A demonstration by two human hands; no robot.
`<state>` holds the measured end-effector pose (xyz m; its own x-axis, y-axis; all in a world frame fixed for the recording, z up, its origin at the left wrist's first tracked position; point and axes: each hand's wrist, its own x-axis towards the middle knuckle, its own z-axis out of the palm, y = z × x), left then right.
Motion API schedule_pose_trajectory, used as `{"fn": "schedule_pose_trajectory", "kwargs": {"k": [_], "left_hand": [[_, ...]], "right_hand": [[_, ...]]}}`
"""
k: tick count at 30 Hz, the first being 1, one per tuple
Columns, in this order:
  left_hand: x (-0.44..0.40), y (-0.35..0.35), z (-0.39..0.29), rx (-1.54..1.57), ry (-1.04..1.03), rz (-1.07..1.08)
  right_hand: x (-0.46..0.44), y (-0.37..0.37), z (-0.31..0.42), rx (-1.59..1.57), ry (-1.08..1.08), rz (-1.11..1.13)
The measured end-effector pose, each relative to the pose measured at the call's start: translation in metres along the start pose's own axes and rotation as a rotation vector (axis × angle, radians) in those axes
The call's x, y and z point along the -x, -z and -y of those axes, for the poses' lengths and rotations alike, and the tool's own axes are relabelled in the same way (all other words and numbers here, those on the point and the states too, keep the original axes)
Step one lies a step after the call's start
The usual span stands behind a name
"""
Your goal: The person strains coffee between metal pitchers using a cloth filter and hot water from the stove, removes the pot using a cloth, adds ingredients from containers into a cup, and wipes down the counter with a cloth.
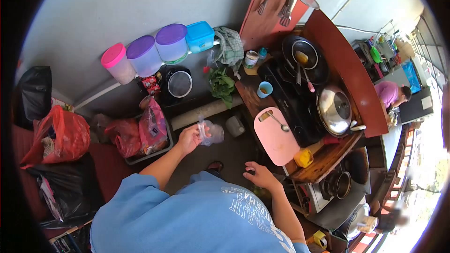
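Note:
My left hand (190,139) is closed on a crumpled clear plastic bag (213,132), which hangs from the fingertips over the dark floor. My right hand (260,177) holds nothing; its fingers are loosely curled and apart, just below the pink cutting board (276,143). On that board lie a spoon (281,123) and a small brownish piece. A yellow packet (303,158) sits at the board's lower right corner. To the left of my left hand stands a grey crate (170,141) with red and pink plastic bags (152,122) in it.
A black stove (290,107) carries a wok with a ladle and a lidded pan (333,111). Leafy greens (221,85), a dark pot with a strainer (180,84) and purple-lidded containers (171,42) line the wall. Another person (391,94) is at the far right.

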<state>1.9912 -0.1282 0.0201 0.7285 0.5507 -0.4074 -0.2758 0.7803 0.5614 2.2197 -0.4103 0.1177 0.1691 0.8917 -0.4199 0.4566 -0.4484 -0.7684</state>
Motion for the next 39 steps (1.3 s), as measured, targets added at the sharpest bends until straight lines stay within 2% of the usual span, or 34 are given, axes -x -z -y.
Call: {"fn": "schedule_pose_trajectory", "kwargs": {"k": [1, 3, 5, 7, 8, 10, 11, 13, 15, 18, 21, 22, 23, 26, 29, 30, 31, 33, 34, 35, 37, 39], "left_hand": [[-0.007, 0.004, -0.005, 0.005, -0.001, -0.008], [-0.027, 0.009, -0.019, -0.095, -0.073, 0.035], [-0.048, -0.012, -0.035, -0.095, -0.105, -0.012], [-0.076, -0.021, -0.049, -0.05, -0.224, -0.169], [-0.091, -0.022, -0.054, -0.047, -0.22, -0.163], [-0.122, -0.021, -0.061, 0.088, -0.361, -0.247], [-0.139, -0.023, -0.064, 0.088, -0.354, -0.238], [-0.173, -0.028, -0.068, 0.08, -0.367, -0.385], [-0.205, -0.035, -0.076, 0.106, -0.368, -0.418], [-0.248, -0.046, -0.09, 0.027, -0.335, -0.596], [-0.278, -0.055, -0.101, -0.061, -0.353, -0.643], [-0.294, -0.051, -0.103, -0.004, -0.444, -0.63], [-0.309, -0.046, -0.106, -0.007, -0.436, -0.621], [-0.338, -0.051, -0.12, -0.262, -0.565, -0.88], [-0.325, -0.091, -0.144, -0.411, -0.525, -0.91], [-0.365, -0.054, -0.141, -0.405, -0.518, -0.875], [-0.369, -0.052, -0.145, -0.409, -0.513, -0.863], [-0.375, -0.058, -0.154, -0.883, -0.549, -0.966], [-0.398, -0.037, -0.154, -1.099, -0.58, -1.003], [-0.402, -0.036, -0.16, -1.103, -0.583, -0.98], [-0.404, -0.043, -0.164, -1.648, -0.502, -1.004], [-0.444, 0.003, -0.159, -1.811, -0.626, -0.955]], "right_hand": [[-0.003, 0.001, 0.0, 0.001, -0.001, 0.01], [-0.004, 0.004, -0.001, -0.095, -0.17, 0.076], [-0.004, 0.004, -0.011, -0.078, -0.187, 0.074], [-0.002, 0.003, -0.023, -0.047, -0.223, 0.059], [0.0, 0.003, -0.028, -0.046, -0.229, 0.053], [0.005, 0.003, -0.037, 0.011, -0.207, 0.005], [0.009, 0.003, -0.041, 0.011, -0.213, -0.005], [0.018, 0.004, -0.048, 0.066, -0.272, -0.026], [0.03, 0.005, -0.053, 0.091, -0.3, -0.061], [0.053, 0.003, -0.064, 0.111, -0.405, -0.089], [0.079, -0.005, -0.075, 0.127, -0.517, -0.101], [0.087, -0.007, -0.078, 0.14, -0.545, -0.097], [0.094, -0.01, -0.082, 0.135, -0.552, -0.105], [0.118, -0.024, -0.095, 0.074, -0.722, -0.074], [0.136, -0.036, -0.102, 0.024, -0.778, -0.089], [0.142, -0.04, -0.105, 0.018, -0.785, -0.097], [0.147, -0.045, -0.108, -0.001, -0.82, -0.103], [0.156, -0.053, -0.113, -0.029, -0.863, -0.122], [0.162, -0.056, -0.113, -0.034, -0.871, -0.127], [0.165, -0.059, -0.111, -0.043, -0.881, -0.135], [0.172, -0.066, -0.114, -0.047, -0.879, -0.148], [0.179, -0.075, -0.112, -0.069, -0.893, -0.187]]}}
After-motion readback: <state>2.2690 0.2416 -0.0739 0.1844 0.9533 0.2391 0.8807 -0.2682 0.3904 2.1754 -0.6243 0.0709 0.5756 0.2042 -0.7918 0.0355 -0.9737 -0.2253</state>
